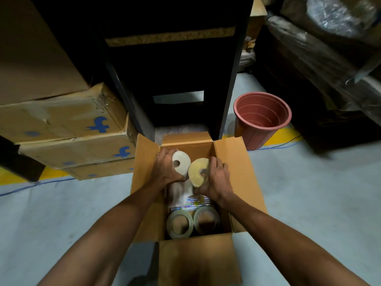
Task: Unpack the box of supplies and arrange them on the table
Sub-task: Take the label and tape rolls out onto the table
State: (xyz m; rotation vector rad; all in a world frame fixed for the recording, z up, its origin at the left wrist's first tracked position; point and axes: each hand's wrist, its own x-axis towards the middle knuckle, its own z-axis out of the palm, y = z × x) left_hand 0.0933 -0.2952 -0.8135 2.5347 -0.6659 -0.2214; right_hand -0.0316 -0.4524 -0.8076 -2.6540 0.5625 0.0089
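Box: the cardboard box point(235, 182) stands open on the grey floor, its four flaps folded outward — this way both arms can go in without pushing against cardboard.
Left hand: the left hand point(166, 169) grips a white roll point(181, 163), the fingers curled around its far edge and the thumb at its near edge, so the flat side with the hole faces up.
Right hand: the right hand point(216, 179) grips a yellowish roll point(199, 172) in the same way, tilted a little toward the middle.
Position of the rolls: both are at the height of the box opening, just beside each other and nearly touching; I judge they are being taken out as a pair, one in each hand, to save a trip.
Remaining supplies: two rolls of clear tape point(179, 223) lie side by side at the near end of the box, with a shiny colourful packet point(195, 203) above them — more unpacking is left.
Table: the dark furniture point(175, 65) just behind the box is possibly the table; its top is not visible, so I cannot tell.
Surroundings: a reddish plastic pot point(261, 118) stands to the right, stacked cartons point(61, 129) to the left.
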